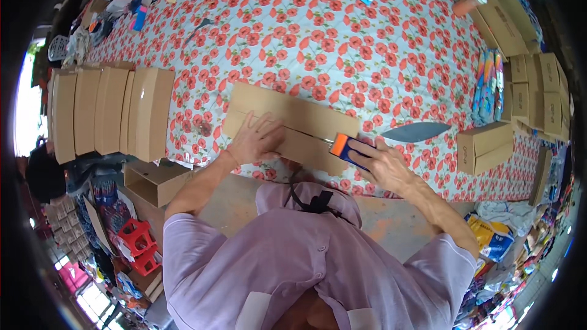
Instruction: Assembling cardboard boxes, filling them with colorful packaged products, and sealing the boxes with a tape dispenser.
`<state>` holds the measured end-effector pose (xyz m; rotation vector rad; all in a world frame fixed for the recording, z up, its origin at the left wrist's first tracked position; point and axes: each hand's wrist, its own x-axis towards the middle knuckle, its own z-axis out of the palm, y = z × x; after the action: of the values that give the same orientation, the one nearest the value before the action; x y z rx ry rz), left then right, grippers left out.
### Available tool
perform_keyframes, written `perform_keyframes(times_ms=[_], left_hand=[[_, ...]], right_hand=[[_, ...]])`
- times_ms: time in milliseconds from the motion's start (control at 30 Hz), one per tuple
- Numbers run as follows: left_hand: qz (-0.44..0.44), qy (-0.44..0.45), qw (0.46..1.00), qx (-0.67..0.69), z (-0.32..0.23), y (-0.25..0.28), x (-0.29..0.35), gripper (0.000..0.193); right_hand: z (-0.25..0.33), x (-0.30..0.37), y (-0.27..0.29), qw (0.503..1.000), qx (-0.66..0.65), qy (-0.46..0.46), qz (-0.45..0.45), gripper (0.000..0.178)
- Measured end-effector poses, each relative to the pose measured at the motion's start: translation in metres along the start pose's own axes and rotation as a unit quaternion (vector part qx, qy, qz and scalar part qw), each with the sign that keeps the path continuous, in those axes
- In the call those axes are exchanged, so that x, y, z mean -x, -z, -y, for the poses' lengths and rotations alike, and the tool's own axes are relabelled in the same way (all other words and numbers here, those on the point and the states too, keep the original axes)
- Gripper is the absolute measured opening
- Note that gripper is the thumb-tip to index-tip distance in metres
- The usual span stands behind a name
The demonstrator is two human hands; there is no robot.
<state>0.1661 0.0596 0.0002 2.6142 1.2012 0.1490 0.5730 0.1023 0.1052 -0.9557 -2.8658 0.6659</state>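
Head view: left fingers (262, 123) spread on central cardboard (306, 110); right fingers (365, 148) gripping blue-and-orange tool (340, 145); cartons (150, 113), left; flowered surface (348, 36) extending upward.

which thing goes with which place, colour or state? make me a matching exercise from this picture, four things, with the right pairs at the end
Things
1. left hand
2. tool
3. shirt
4. row of boxes

Place, colour or state
A. light purple
B. along the left side of the flowered cloth
C. resting on the cardboard
D. orange and dark blue, held in the right hand

Right pairs: 1-C, 2-D, 3-A, 4-B
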Motion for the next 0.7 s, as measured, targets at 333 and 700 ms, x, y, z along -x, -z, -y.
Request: perform_keyframes(times_ms=[333,700], left_hand=[[0.012,-0.167,0.986,0.013,-0.107,-0.047,-0.127,0.047],[0.003,-0.257,0.962,-0.092,-0.115,-0.039,-0.15,0.045]], right_hand=[[-0.044,0.035,-0.084,0.989,0.109,-0.017,0.097,0.029],[-0.159,0.088,-0.182,0.765,-0.037,-0.429,-0.479,0.041]])
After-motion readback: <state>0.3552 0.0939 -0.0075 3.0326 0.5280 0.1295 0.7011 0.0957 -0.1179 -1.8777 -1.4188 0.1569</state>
